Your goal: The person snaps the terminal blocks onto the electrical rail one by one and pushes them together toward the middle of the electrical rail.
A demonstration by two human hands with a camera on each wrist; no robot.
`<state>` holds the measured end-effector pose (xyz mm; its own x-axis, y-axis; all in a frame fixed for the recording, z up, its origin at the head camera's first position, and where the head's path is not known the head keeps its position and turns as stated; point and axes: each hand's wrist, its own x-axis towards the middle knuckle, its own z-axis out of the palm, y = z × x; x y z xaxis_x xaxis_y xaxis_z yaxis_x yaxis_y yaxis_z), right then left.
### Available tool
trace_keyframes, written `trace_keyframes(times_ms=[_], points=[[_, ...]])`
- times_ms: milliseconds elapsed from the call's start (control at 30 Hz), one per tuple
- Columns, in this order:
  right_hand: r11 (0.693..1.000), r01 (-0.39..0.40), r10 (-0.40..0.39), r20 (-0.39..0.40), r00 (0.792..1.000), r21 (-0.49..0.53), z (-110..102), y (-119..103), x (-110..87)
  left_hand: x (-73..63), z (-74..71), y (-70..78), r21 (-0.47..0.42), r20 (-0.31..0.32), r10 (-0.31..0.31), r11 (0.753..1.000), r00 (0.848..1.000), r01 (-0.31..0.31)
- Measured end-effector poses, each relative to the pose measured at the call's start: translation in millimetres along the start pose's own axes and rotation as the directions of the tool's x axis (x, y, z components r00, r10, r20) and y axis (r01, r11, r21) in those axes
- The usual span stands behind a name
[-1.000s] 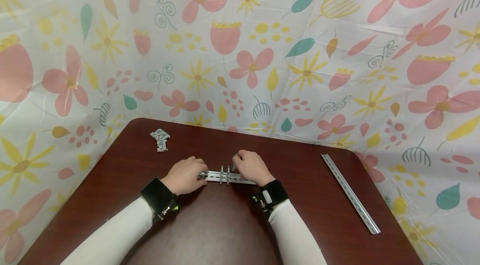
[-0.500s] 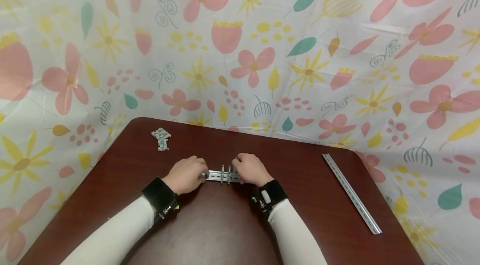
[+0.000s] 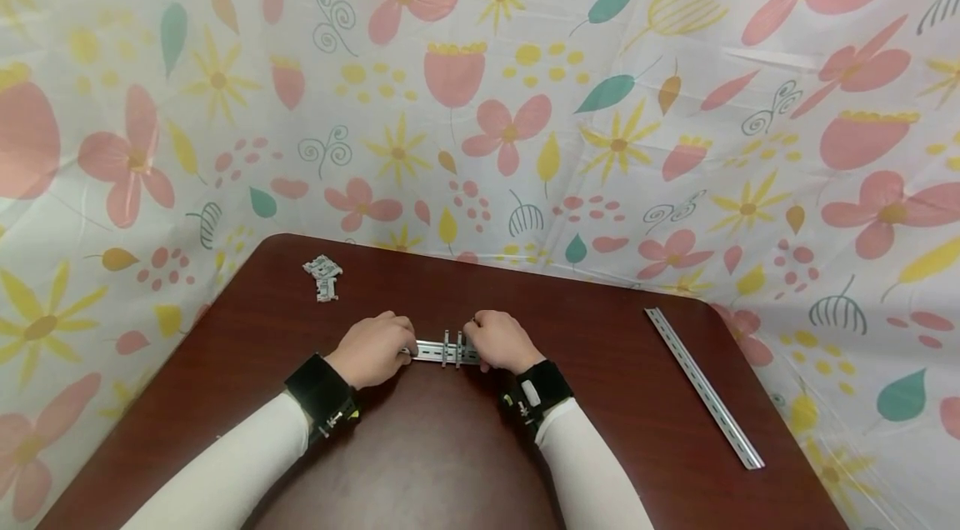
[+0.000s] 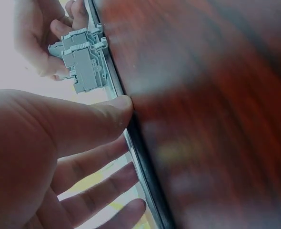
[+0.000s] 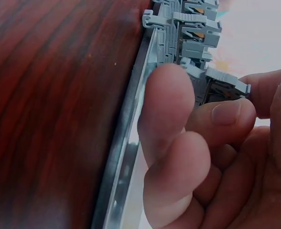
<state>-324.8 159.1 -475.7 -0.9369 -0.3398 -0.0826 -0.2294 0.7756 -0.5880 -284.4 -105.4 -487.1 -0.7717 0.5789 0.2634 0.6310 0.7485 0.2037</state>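
A slotted metal DIN rail (image 3: 430,352) lies crosswise in front of the person. My left hand (image 3: 375,350) grips its left end, with the thumb on one edge and the fingers across the other. Two grey terminal blocks (image 4: 87,66) stand side by side on the rail, right of that hand. Just to their right, my right hand (image 3: 506,341) pinches another grey terminal block (image 5: 225,85), tilted against the rail in the right wrist view. Fingers hide its lower part, so whether it is seated cannot be told. The rail's right end is behind the right hand.
A longer slotted rail (image 3: 705,390) lies at an angle on the right of the brown table (image 3: 420,463). Several loose terminal blocks (image 3: 324,273) are heaped at the back left. A flower-patterned curtain (image 3: 480,138) hangs behind the table.
My right hand has come down towards the rail with the terminal block, bringing it close beside the two mounted ones. The left hand keeps its grip on the rail.
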Motion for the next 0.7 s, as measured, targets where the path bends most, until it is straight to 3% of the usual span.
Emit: trace_keyframes(times_ms=[233, 700], points=[[1.000, 0.000, 0.000, 0.011, 1.000, -0.012, 1.9, 2.5, -0.4, -0.6, 6.7, -2.8, 0.013, -0.009, -0.003, 1.000, 1.000, 0.004], [0.994, -0.032, 0.037, 0.044, 0.998, -0.106, 6.1, -1.6, -0.9, 1.4, 6.0, -2.9, 0.009, -0.015, 0.002, 1.000, 1.000, -0.002]])
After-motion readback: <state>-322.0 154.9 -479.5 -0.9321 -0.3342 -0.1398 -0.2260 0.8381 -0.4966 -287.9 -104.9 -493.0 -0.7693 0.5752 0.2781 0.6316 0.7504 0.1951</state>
